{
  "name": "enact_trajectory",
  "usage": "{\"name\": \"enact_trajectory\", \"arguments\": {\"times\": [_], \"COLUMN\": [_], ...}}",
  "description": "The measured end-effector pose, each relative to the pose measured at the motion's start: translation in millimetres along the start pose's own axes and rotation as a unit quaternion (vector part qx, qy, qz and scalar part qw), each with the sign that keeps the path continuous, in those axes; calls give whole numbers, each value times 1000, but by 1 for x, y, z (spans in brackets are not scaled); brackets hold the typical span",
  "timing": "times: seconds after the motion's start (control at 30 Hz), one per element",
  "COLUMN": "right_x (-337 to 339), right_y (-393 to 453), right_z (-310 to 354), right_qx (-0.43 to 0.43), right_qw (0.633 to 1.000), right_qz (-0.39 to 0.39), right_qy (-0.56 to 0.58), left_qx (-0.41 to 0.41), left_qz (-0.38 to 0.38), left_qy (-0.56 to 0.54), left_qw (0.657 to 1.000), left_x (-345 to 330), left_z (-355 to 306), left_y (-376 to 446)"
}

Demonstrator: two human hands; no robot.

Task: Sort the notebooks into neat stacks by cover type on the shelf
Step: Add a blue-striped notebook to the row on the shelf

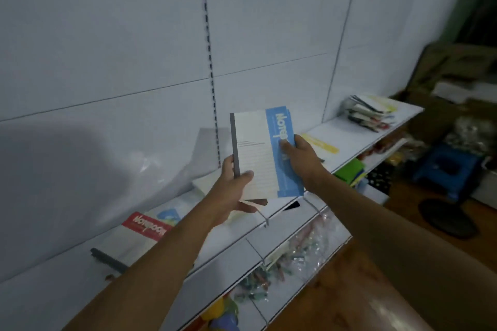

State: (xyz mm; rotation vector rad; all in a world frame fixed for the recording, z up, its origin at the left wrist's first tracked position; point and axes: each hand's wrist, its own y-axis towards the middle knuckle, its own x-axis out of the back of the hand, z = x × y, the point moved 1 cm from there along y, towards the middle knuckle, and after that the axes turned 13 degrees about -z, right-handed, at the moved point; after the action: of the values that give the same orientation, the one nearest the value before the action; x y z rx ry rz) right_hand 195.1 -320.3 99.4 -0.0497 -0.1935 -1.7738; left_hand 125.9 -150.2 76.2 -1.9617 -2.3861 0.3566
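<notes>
Above the white shelf [236, 252], in the one head view I have, I hold a blue-banded notebook [258, 150] up off the board, its grey spine to my left and the blue strip to my right. My left hand [232, 185] pinches the lower spine corner, thumb across the lined cover and fingers curled behind; some paler sheet or cover seems to hang under that hand, though I cannot tell what it is. My right hand [298, 156] lies on the blue strip with fingers fairly straight, the thumb hidden behind the edge, so I cannot say how firmly it grips.

The red-banded notebook [139, 236] lies flat on the shelf to my left, partly under my forearm, and a yellow-banded notebook [321, 144] lies flat just beyond my right hand. Farther right sits a loose pile of mixed notebooks [368, 111], fanned and untidy.

The risks, as I judge them: the book is held by one corner and a flat palm, so it could swing or slip if either hand lets go early. My left forearm could drag the red one toward the shelf's front lip. Setting the blue one down on the yellow cover would mix the types. Below, packets [301, 250] hang on hooks that a dropped book would hit.
</notes>
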Motion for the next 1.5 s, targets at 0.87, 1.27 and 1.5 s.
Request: {"name": "enact_trajectory", "arguments": {"times": [0.87, 1.27, 1.5], "right_x": [491, 592, 634], "right_y": [56, 195, 305], "right_z": [-94, -139, -127], "right_qx": [-31, -71, -60], "right_qw": [950, 919, 908], "right_qz": [-307, -388, -414], "right_qy": [-49, 1, -19], "left_qx": [-46, -11, -3], "left_qz": [215, 253, 290], "left_qy": [75, 123, 87], "left_qw": [973, 960, 953], "left_x": [-501, -649, -722], "left_z": [75, 102, 90], "left_y": [-31, 78, 161]}}
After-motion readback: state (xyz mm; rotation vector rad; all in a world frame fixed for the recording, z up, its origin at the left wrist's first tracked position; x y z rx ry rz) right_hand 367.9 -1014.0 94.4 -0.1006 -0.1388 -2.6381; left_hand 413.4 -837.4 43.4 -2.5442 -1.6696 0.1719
